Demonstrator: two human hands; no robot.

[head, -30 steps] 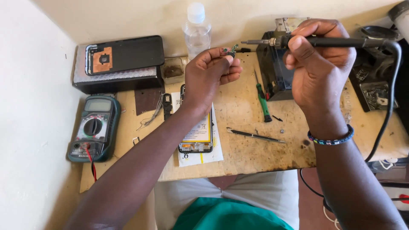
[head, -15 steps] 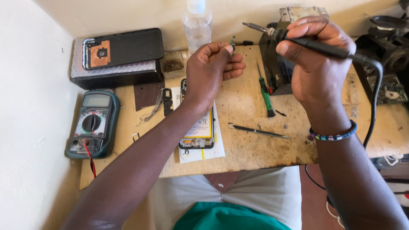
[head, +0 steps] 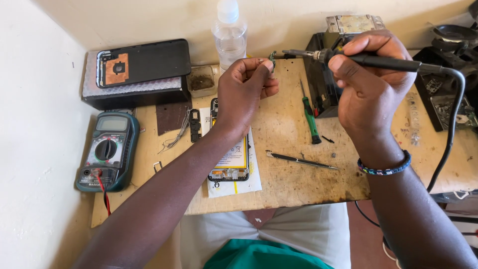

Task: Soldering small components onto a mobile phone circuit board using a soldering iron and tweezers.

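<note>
My right hand (head: 371,84) grips a black soldering iron (head: 383,62), whose metal tip (head: 294,52) points left toward my left hand. My left hand (head: 245,89) is raised over the wooden board (head: 284,174) and pinches a tiny part (head: 271,56) between thumb and forefinger, just left of the iron's tip. Below my left wrist lies an opened phone (head: 230,162) on a sheet of paper. The iron's black cord (head: 450,129) loops down on the right.
A green multimeter (head: 107,152) lies at the left. Behind it, a phone back cover (head: 142,62) rests on a black box. A clear bottle (head: 230,32) stands at the wall. A green screwdriver (head: 311,117) and tweezers (head: 298,159) lie mid-board. Black equipment sits at the right.
The soldering iron has swung from tilted to nearly level, its tip closing on the part in my left hand. My left hand has barely moved.
</note>
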